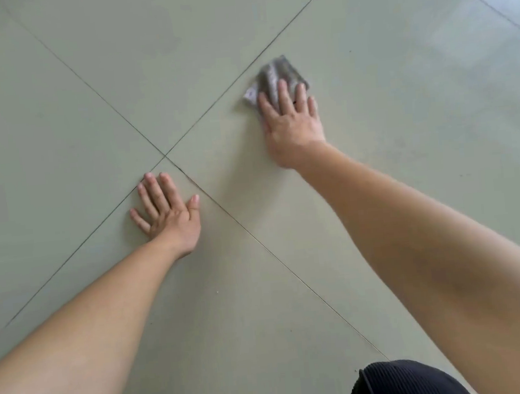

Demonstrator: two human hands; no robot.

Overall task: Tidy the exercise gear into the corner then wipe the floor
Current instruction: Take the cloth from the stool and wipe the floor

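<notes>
- Now right hand (291, 121) flat on cloth (276, 73), right of grout cross (164, 156); cloth may bunch.
- Empty left hand (167, 214) flat below cross; may skid on glossy floor (403, 121).

Both bare arms extend forward, the left arm (90, 321) ending in a left hand (167, 216) laid flat, palm down, fingers straight and thumb angled out. The right arm (429, 245) reaches farther ahead, its right hand (290, 122) palm down, fingers spread, slightly blurred.
</notes>
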